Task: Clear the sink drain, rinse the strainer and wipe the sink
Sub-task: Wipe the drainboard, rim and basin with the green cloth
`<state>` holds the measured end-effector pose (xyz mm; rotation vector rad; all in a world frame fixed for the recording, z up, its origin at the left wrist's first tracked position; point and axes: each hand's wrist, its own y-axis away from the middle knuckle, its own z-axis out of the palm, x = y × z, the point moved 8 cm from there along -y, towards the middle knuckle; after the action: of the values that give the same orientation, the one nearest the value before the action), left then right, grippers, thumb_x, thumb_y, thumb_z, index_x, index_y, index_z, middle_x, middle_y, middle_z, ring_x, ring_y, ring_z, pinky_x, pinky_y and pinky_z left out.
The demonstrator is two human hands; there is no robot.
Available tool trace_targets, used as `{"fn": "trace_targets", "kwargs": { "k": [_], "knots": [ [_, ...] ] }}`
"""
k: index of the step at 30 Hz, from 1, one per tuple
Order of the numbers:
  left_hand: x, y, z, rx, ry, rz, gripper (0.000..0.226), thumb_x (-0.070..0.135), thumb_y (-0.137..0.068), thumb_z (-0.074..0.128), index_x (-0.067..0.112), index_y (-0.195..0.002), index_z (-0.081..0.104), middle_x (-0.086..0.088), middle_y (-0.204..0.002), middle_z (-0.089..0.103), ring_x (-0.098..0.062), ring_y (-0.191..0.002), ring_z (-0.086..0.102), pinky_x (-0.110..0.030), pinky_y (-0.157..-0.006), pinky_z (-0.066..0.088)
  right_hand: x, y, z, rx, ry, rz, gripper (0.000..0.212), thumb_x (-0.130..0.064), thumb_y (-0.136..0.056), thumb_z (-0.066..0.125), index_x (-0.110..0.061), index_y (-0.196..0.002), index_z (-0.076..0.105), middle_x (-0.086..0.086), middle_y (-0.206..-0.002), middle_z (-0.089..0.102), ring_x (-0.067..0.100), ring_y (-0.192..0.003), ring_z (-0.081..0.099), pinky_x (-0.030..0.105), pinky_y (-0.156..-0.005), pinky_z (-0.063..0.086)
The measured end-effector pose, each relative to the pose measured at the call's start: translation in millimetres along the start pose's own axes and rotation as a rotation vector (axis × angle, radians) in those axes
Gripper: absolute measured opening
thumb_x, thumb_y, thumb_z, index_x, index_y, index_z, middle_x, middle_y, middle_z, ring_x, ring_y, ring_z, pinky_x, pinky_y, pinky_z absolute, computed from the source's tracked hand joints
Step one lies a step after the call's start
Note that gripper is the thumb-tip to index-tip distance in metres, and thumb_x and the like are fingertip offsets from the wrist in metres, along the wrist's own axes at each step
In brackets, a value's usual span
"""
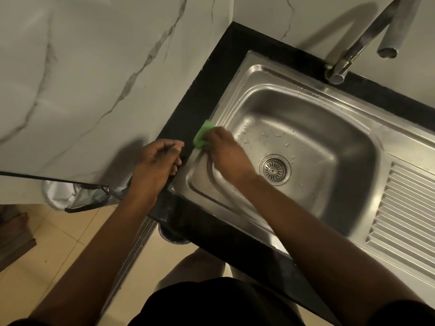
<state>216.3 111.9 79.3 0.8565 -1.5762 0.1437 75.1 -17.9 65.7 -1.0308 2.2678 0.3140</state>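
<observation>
A stainless steel sink (329, 128) is set in a black counter. The round strainer (274, 170) sits in the drain at the basin's bottom. Water drops dot the basin floor. My right hand (226, 151) presses a green scrub pad (202, 135) against the sink's left rim, with the pad sticking out past my fingers. My left hand (156, 161) rests on the black counter edge (188, 118) beside the sink, its fingers curled and holding nothing that I can see.
A chrome faucet (362, 41) rises at the back right, its spout above the basin. A ribbed drainboard (404, 222) lies to the right. White marble wall tiles stand to the left. A bag-lined bin (70, 194) sits on the floor below the counter's left end.
</observation>
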Motion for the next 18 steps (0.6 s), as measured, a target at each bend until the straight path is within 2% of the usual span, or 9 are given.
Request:
{"fn": "trace_targets", "kwargs": {
  "k": [4, 6, 9, 11, 13, 15, 18],
  "knots": [
    [-4, 1, -7, 0.004, -0.023, -0.038, 0.012, 0.03, -0.103, 0.065, 0.034, -0.105, 0.075, 0.007, -0.076, 0.07, -0.01, -0.073, 0.064, -0.028, -0.077, 0.056, 61, -59, -48, 0.21, -0.013, 0.198, 0.018, -0.01, -0.101, 0.059, -0.016, -0.116, 0.066, 0.004, -0.118, 0.063, 0.017, -0.096, 0.062, 0.032, -0.081, 0.059],
    [-5, 2, -10, 0.004, -0.027, -0.039, 0.011, 0.03, -0.103, 0.064, 0.034, -0.106, 0.074, 0.009, -0.075, 0.07, -0.01, -0.072, 0.064, -0.028, -0.076, 0.055, 75, -79, -61, 0.219, 0.099, 0.19, 0.015, -0.01, -0.098, 0.064, -0.015, -0.111, 0.068, 0.006, -0.112, 0.067, 0.023, -0.101, 0.062, 0.037, -0.079, 0.056],
    [-4, 4, -11, -0.014, -0.064, -0.03, 0.011, 0.031, -0.102, 0.064, 0.034, -0.107, 0.074, 0.01, -0.075, 0.071, -0.009, -0.073, 0.066, -0.023, -0.073, 0.055, 86, -88, -62, 0.217, 0.148, 0.255, 0.018, -0.014, -0.096, 0.065, -0.02, -0.113, 0.07, 0.004, -0.117, 0.069, 0.027, -0.113, 0.061, 0.029, -0.079, 0.044],
    [-5, 5, -12, -0.014, -0.069, -0.024, 0.011, 0.031, -0.102, 0.065, 0.034, -0.106, 0.074, 0.011, -0.075, 0.071, -0.003, -0.068, 0.065, -0.016, -0.067, 0.054, 83, -85, -59, 0.239, 0.108, 0.292, 0.019, -0.013, -0.096, 0.065, -0.018, -0.113, 0.07, 0.004, -0.117, 0.069, 0.025, -0.11, 0.063, 0.026, -0.079, 0.042],
    [-6, 7, -14, -0.008, -0.054, -0.018, 0.012, 0.029, -0.102, 0.065, 0.034, -0.106, 0.075, 0.009, -0.075, 0.072, -0.001, -0.066, 0.065, -0.014, -0.065, 0.055, 71, -72, -50, 0.21, 0.022, 0.275, 0.017, -0.013, -0.097, 0.065, -0.019, -0.112, 0.071, 0.002, -0.114, 0.07, 0.016, -0.1, 0.065, 0.022, -0.079, 0.047],
    [-7, 7, -14, -0.01, -0.038, -0.01, 0.013, 0.029, -0.101, 0.066, 0.034, -0.106, 0.077, 0.006, -0.077, 0.073, -0.003, -0.066, 0.065, -0.015, -0.066, 0.056, 47, -48, -35, 0.104, -0.053, 0.189, 0.016, -0.015, -0.097, 0.066, -0.023, -0.109, 0.074, -0.004, -0.111, 0.069, 0.008, -0.096, 0.064, 0.019, -0.083, 0.051],
    [-8, 5, -10, -0.023, -0.037, -0.012, 0.013, 0.032, -0.1, 0.067, 0.039, -0.104, 0.077, 0.004, -0.078, 0.073, -0.004, -0.066, 0.065, -0.018, -0.066, 0.055, 11, -2, -6, -0.047, -0.038, 0.035, 0.021, -0.011, -0.094, 0.067, -0.022, -0.11, 0.076, -0.002, -0.113, 0.07, 0.018, -0.103, 0.063, 0.025, -0.087, 0.047]
  ]
}}
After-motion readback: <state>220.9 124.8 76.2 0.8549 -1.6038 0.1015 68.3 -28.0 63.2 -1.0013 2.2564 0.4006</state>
